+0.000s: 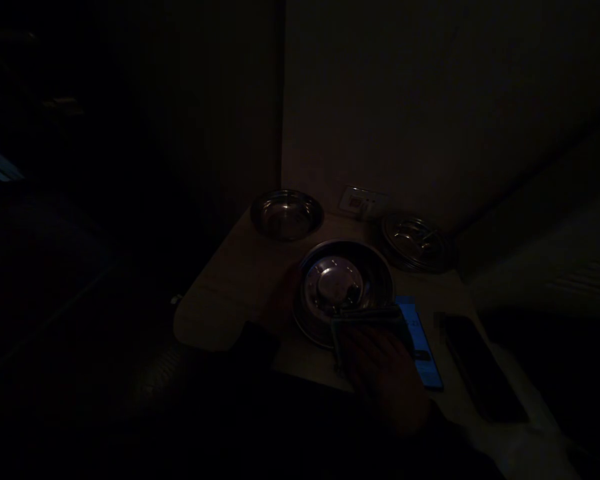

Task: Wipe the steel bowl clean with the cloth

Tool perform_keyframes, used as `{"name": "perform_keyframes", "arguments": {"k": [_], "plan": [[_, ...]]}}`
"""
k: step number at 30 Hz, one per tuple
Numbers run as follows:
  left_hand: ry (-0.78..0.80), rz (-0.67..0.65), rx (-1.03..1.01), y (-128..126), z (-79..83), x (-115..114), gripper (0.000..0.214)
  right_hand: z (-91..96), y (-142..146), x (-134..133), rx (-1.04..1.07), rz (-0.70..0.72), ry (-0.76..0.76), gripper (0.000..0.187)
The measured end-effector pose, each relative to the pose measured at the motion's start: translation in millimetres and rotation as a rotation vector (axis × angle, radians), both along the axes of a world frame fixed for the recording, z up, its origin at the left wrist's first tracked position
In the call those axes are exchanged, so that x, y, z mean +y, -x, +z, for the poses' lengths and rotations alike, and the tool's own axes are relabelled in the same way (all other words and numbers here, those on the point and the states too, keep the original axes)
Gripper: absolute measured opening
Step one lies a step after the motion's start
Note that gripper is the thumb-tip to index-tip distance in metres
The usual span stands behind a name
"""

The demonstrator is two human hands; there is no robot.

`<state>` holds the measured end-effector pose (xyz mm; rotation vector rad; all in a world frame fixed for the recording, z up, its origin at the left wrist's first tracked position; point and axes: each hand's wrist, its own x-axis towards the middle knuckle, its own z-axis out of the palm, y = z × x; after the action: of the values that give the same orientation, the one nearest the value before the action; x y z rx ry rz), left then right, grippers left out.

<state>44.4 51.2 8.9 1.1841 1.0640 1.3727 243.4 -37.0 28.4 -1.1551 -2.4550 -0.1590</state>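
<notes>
A shiny steel bowl (pixel 379 269) stands near the front of the small table, its round bottom catching the light. At its left rim is my left hand (pixel 281 299), very dim; it appears closed on the edge, with the fingers mostly lost in shadow. My right hand (pixel 377 357) holds a dark folded cloth (pixel 370 315) against the bowl's near right side. Its fingers stretch over the cloth, pressing it down.
Another steel bowl (pixel 287 217) sits at the table's back left corner. Stacked steel plates (pixel 417 243) lie at the back right. A lit phone (pixel 427 360) and a dark flat object (pixel 483 370) are on the right. A wall socket (pixel 363 200) is behind the table (pixel 215 293).
</notes>
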Motion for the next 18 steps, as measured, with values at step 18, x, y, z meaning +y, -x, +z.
{"name": "perform_keyframes", "arguments": {"k": [18], "plan": [[0.019,0.085,-0.023,-4.1,9.9,-10.2,0.049,-6.5,25.9,-2.2,0.053,-0.04,0.032,0.028]]}}
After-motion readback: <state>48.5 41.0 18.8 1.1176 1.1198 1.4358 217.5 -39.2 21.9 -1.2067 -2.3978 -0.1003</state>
